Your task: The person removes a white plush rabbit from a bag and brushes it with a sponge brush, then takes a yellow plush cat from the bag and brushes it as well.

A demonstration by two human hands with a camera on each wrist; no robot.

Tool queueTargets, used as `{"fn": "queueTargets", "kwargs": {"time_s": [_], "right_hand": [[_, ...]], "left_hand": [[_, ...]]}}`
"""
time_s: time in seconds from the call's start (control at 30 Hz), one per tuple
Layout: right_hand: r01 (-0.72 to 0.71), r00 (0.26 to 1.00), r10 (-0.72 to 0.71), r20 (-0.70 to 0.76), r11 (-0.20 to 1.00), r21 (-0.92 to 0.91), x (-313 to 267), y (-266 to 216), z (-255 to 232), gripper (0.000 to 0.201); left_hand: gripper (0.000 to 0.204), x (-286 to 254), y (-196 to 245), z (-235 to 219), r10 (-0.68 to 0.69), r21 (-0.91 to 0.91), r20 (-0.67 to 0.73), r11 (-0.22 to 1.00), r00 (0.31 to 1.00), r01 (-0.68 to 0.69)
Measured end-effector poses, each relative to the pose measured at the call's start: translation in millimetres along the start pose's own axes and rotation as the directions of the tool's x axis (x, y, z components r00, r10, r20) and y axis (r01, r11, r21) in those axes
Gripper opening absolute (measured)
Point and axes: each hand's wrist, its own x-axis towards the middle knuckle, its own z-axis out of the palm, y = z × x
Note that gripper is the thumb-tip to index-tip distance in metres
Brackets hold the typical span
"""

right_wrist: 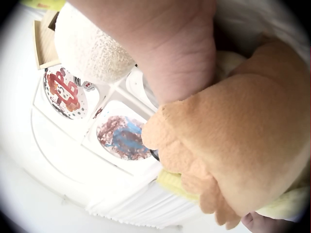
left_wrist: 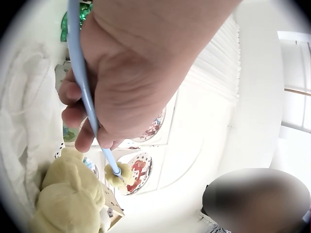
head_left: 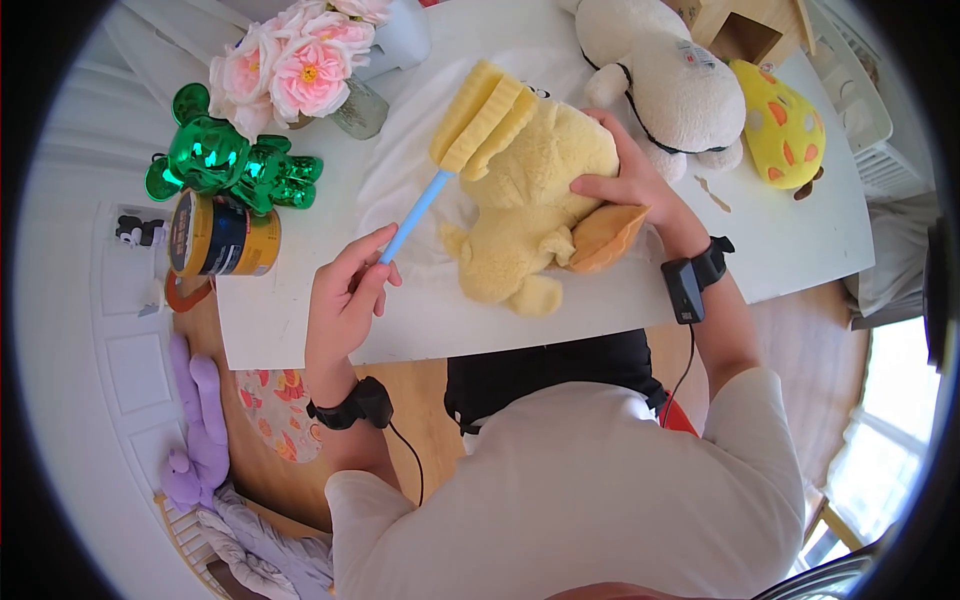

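In the head view my left hand grips the blue handle of a duster with a yellow head. The duster slants up to the right, and its head overlaps the upper left of a pale yellow plush toy. My right hand holds the plush by its upper right side, thumb across the front and the other fingers partly hidden behind it. A scalloped orange part of the plush lies under that wrist and fills much of the right wrist view. In the left wrist view the handle runs along the palm.
A shiny green bear figure tops a yellow-and-black tub at the left. Pink flowers stand in a glass vase behind. White plush, yellow plush and a wooden box sit at the right back.
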Motion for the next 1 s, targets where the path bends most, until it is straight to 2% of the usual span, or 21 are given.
{"fn": "queueTargets", "kwargs": {"time_s": [0.1,0.2,0.23,0.33,0.43,0.53,0.57,0.63,0.67,0.73,0.83,0.93,1.0], "right_hand": [[0.003,1.000,-0.003,-0.006,1.000,0.001,2,1,-2,0.071],[0.006,1.000,-0.006,-0.002,1.000,0.030,1,4,-1,0.070],[0.008,1.000,-0.008,-0.001,1.000,0.009,0,0,-2,0.070],[-0.005,1.000,0.005,-0.002,1.000,0.003,-1,-3,-1,0.070],[0.008,1.000,-0.008,-0.001,1.000,0.011,1,-1,-1,0.069],[0.062,0.998,-0.062,0.012,0.998,0.015,3,9,-2,0.068],[0.089,0.996,-0.089,0.015,0.996,0.015,4,11,-4,0.068],[0.026,1.000,-0.026,0.008,1.000,0.000,1,2,-2,0.068],[-0.007,1.000,0.007,0.007,1.000,-0.007,-1,-2,-2,0.068],[0.014,1.000,-0.013,0.018,1.000,-0.008,0,0,-2,0.067],[0.013,1.000,-0.012,0.005,1.000,-0.017,0,-2,-1,0.067],[0.005,1.000,-0.005,0.001,1.000,-0.003,-2,-4,0,0.067],[0.006,1.000,-0.006,0.004,1.000,-0.013,-2,-3,0,0.067]], "left_hand": [[0.038,6,3,-3,0.086,0.125,0.163,0.986,0.983,-0.107],[0.039,0,7,-8,0.095,0.148,0.390,0.975,0.916,-0.165],[0.039,-4,9,-7,0.101,0.126,0.373,0.979,0.922,-0.158],[0.040,-16,1,-15,0.023,-0.035,0.180,0.999,0.983,-0.016],[0.040,-8,3,-7,-0.065,-0.082,-0.024,0.995,0.998,0.062],[0.040,1,5,3,0.062,0.048,0.149,0.996,0.987,-0.069],[0.040,3,6,5,0.093,0.086,0.159,0.990,0.983,-0.107],[0.041,7,6,9,0.154,0.161,0.189,0.969,0.970,-0.186],[0.041,7,2,5,0.092,0.132,0.123,0.985,0.988,-0.108],[0.042,6,-8,-8,-0.042,0.062,-0.010,0.997,0.999,0.042],[0.043,3,-8,-10,-0.087,0.114,-0.125,0.988,0.988,0.101],[0.042,-4,-1,-2,-0.015,-0.072,0.071,0.997,0.997,0.020],[0.040,3,6,10,0.069,0.071,0.125,0.994,0.990,-0.079]]}}
